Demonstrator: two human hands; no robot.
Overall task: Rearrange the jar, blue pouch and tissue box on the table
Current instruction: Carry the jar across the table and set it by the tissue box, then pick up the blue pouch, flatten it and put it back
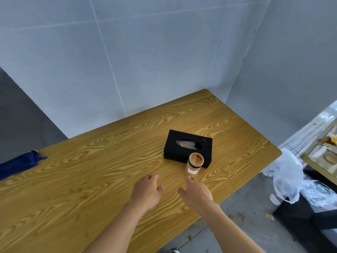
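Observation:
A black tissue box [187, 148] lies on the wooden table [91, 170], a white tissue showing in its slot. Right in front of it stands a small clear jar [194, 165] with a wooden lid. The blue pouch [20, 166] lies at the table's far left edge, partly cut off by the frame. My right hand [197, 193] hovers just in front of the jar, fingers apart, fingertips close to its base but apart from it. To its left, my left hand [145, 192] is over the table, fingers loosely spread, holding nothing.
Grey wall panels close off the table's back and right corner. Beyond the right edge, white plastic bags [286, 178] sit on a dark stand, with a cluttered glass surface [326, 154] behind. The table's near right edge runs diagonally past my right forearm.

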